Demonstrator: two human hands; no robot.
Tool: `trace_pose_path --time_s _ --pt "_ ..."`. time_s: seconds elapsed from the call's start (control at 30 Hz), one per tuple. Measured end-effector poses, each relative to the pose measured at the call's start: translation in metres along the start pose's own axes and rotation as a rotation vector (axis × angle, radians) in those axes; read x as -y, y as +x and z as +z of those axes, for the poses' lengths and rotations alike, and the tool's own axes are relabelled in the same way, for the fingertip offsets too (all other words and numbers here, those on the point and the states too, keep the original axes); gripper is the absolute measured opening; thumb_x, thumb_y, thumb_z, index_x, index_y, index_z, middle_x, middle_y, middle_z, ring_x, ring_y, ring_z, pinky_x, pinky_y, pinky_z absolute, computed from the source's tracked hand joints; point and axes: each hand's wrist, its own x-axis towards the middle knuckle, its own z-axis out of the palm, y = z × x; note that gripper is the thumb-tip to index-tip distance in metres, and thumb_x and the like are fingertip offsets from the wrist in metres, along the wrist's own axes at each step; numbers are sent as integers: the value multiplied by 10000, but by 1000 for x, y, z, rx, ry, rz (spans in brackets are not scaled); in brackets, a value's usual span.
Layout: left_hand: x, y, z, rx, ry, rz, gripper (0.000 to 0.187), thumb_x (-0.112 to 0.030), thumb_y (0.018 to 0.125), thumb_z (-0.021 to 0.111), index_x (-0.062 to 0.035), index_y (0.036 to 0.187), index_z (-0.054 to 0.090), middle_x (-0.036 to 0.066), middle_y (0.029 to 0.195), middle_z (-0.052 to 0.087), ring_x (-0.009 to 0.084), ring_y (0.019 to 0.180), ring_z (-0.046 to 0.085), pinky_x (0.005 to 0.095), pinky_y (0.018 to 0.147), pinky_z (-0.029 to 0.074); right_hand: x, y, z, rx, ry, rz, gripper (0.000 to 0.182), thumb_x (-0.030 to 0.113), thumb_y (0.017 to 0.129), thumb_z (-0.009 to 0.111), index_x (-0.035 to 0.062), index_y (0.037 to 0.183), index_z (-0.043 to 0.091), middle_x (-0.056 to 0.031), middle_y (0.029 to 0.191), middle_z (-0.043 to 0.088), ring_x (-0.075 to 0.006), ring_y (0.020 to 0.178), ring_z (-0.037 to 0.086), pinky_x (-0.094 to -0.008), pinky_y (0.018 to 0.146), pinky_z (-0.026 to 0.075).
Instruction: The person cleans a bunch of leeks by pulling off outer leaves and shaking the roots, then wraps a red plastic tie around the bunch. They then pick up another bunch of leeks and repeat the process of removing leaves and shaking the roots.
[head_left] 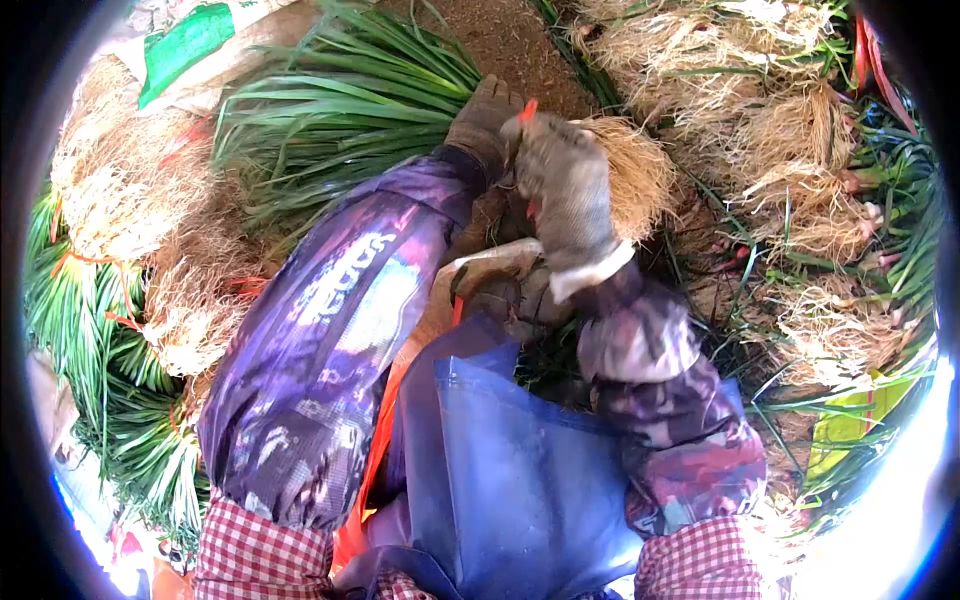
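A bundle of long green-leaved plants [350,115] lies across the ground in front of me, its leaves fanning to the left and its pale stringy roots [640,175] sticking out at the right. My left hand [485,122], in a dirty brown glove, is wrapped round the bundle where the leaves begin. Close beside it, my right hand [565,185], in a similar glove with a white cuff, is closed on a red tie [528,109], whose end pokes up by the fingers. The stems between the hands are mostly hidden.
Bundles with tan roots [150,190] and red ties are piled at the left. More rooty bundles [760,130] fill the right side. A white sack with a green patch [185,50] lies at upper left. A blue apron [530,480] covers my lap, with an orange-red strap [375,450] beside it.
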Motion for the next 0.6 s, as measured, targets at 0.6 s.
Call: trace_pose_path --time_s 0.6 --pt "-5 39 9 424 -398 146 420 -307 823 572 -95 1185 563 110 1178 591 262 1148 528 463 1011 326 55 -29 -32 -192 450 69 212 146 929 486 -21 1040 556 -37 701 545 -156 668 537 -302 608 461"
